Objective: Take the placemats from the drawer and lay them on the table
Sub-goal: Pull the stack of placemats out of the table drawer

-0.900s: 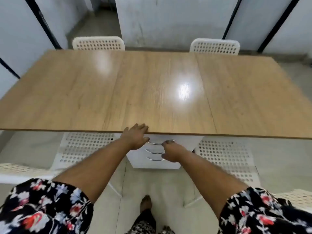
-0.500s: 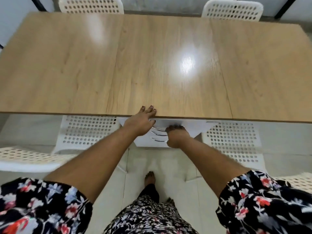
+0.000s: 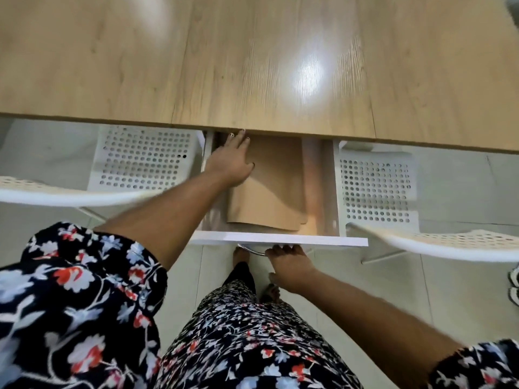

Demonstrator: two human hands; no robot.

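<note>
Looking down from the head camera, I see the wooden table (image 3: 252, 57) filling the whole upper half of the frame, its near edge running across just above the middle. Two white perforated chairs (image 3: 143, 158) sit tucked under it, one at left centre and one at right centre, with their blurred backs cutting across the frame edges. Between them the white drawer (image 3: 280, 238) stands pulled out toward me in the centre, its front panel level across the middle of the frame. Inside it lie the tan placemats (image 3: 272, 189), stacked flat, their far end hidden under the table edge. My floral dress (image 3: 238, 341) covers the bottom of the frame, and a bare foot shows on the pale floor (image 3: 393, 290) just under the drawer front.

My left hand (image 3: 231, 160) reaches into the drawer at its left side, fingers spread flat and resting on the top of the placemats, not closed around anything. My right hand (image 3: 290, 263) is below the drawer front, fingers curled up at the curved metal handle (image 3: 251, 250); I cannot tell whether they grip it.
</note>
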